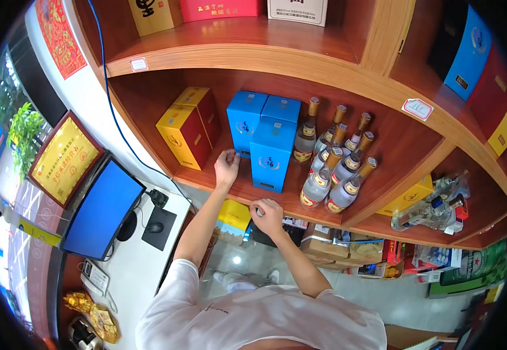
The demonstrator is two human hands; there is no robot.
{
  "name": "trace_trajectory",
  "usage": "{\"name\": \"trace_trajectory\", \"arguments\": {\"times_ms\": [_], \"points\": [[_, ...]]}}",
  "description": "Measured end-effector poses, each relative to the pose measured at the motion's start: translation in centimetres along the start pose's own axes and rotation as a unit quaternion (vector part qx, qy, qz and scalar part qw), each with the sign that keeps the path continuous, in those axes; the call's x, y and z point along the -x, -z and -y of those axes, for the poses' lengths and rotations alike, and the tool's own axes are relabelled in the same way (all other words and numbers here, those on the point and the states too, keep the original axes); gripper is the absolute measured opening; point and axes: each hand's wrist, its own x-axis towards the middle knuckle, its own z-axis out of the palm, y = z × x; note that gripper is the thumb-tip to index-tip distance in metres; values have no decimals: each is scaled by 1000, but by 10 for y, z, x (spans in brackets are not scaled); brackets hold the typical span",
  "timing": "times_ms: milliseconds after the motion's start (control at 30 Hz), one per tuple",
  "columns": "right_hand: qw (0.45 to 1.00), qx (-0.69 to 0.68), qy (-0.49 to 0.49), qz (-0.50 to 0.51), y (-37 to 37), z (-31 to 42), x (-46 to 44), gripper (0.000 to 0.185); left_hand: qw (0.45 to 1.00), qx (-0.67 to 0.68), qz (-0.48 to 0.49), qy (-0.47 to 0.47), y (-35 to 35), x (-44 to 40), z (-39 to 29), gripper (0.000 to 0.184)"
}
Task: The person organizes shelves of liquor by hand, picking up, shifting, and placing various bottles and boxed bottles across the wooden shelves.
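Three blue boxes on a wooden shelf — apparently being arranged.
Left hand, half-curled, is held beside them; right hand, loosely curled, near the front edge — any grip cannot be told. Careful alignment seems called for.

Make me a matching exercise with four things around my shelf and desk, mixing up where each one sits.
1. Blue boxes
2. Gold-capped bottles
3. Computer mouse
4. Yellow-and-red boxes

A. On the black pad
B. Just left of the middle group
C. Just right of the middle group
D. Between two other groups

Pairs: 1-D, 2-C, 3-A, 4-B
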Motion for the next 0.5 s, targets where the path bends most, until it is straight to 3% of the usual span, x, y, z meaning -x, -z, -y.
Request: {"name": "trace_trajectory", "arguments": {"times_ms": [67, 167, 500], "points": [[1000, -1, -20, -8, -1, 4, -2, 5, 1000, -15, 17, 15, 15, 10, 11, 24], [998, 4, -56, -5, -4, 3, -3, 5, 993, 117, 16, 2, 23, 14, 41, 14], [997, 9, -77, 8, -3, 5, -3, 5, 996, 80, -14, 24, 25, 24, 30, 13]]}}
